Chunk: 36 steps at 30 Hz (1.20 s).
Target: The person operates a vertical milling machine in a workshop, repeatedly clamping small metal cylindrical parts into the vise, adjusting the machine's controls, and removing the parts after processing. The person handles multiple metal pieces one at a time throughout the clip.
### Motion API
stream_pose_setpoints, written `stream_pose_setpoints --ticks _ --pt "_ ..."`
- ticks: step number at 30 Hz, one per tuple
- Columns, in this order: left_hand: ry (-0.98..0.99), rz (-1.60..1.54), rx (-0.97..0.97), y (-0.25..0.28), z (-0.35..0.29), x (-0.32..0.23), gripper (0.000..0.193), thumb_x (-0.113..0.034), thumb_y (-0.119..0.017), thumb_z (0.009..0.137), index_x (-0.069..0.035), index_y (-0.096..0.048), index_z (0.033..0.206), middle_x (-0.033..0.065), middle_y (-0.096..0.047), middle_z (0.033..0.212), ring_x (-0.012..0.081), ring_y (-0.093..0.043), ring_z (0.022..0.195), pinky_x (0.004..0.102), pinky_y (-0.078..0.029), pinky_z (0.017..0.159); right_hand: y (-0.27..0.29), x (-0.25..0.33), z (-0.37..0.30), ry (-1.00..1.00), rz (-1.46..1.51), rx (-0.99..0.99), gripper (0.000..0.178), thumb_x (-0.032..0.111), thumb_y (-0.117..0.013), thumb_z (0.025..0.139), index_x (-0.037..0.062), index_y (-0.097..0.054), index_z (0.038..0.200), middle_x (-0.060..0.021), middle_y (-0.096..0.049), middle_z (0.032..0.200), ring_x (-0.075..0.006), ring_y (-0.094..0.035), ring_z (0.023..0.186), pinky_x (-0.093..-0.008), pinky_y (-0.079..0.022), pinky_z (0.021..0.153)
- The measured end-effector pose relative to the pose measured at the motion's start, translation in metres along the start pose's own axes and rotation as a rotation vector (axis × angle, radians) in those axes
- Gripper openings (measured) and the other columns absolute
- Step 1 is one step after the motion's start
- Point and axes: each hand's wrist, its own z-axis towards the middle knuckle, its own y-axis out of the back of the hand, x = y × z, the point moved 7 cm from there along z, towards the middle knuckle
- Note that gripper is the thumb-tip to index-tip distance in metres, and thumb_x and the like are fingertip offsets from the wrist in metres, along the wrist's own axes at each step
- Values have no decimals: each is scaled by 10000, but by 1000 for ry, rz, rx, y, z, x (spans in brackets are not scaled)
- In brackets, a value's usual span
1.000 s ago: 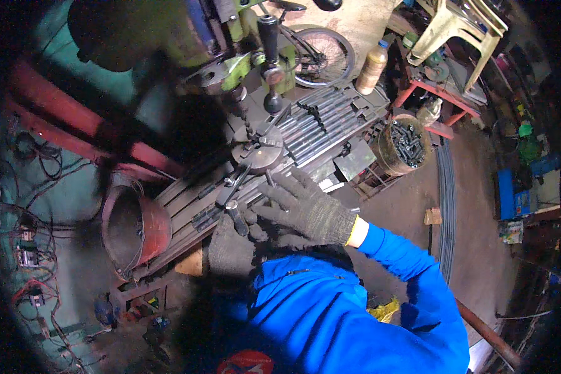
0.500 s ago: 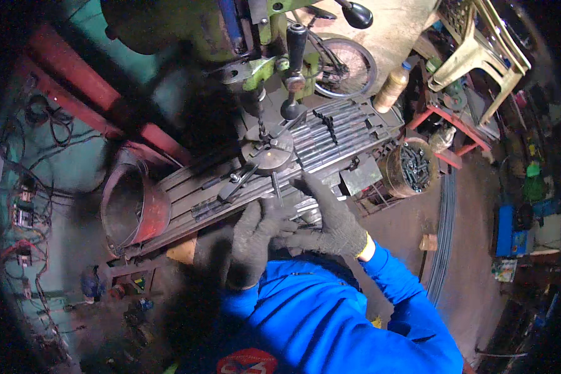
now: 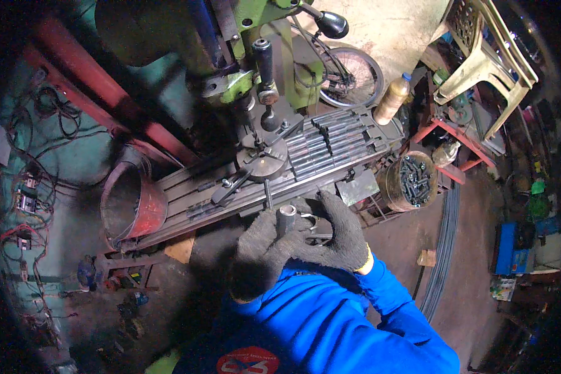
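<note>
My left hand, in a dark grey work glove, is closed round a short hollow metal cylinder whose open end points up. Close beside it, my right hand, gloved alike, is curved with thumb and fingers apart; its lower part meets the left hand. Shiny curved metal shows between the hands, too covered to name. Just beyond them a round three-jaw chuck sits on the slotted machine table, with a rod-like key projecting toward me. A drill bit hangs over the chuck.
Several metal bars lie on the table's right, beside a capped bottle. A bucket of metal pieces stands right; a red bucket is left. The green drill press with its black-knobbed lever rises ahead.
The metal cylinder now shows clearly upright in my left hand, where the hands were blurred before. My right hand's fingers have curled in closer. The view has shifted slightly.
</note>
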Motion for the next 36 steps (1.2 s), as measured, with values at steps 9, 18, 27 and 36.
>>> stream_pose_setpoints --ticks 9,18,27,36 --pt "-228 555 -5 -15 -5 -36 246 -82 -601 938 5 -638 1164 171 -687 1082 237 -679 959 346 -540 844 16 -2 -6 -58 61 -37 817 241 -889 719 -30 -479 1371 -220 -638 1200 -358 -657 1075 -427 -522 907" --pt "-138 170 -261 -5 -7 -41 243 -57 -650 913 33 -613 1136 111 -713 1040 131 -664 877 278 -544 740 -1 -17 -17 -193 143 -111 682 175 -857 748 -51 -548 1312 -225 -678 1131 -305 -684 1049 -393 -545 885" --pt "-38 22 -378 19 -6 -28 177 -66 -620 915 3 -604 1078 95 -712 965 136 -664 801 263 -544 675 -22 -13 -8 -187 226 -42 655 167 -849 750 -33 -569 1307 -214 -658 1201 -289 -673 1083 -389 -533 925" --pt "48 -364 -447 38 -4 1 272 -133 -511 982 -25 -537 1230 90 -645 903 186 -626 754 298 -520 657 -49 1 6 -328 196 -95 616 156 -829 774 -21 -569 1304 -212 -657 1192 -279 -668 1097 -390 -541 916"
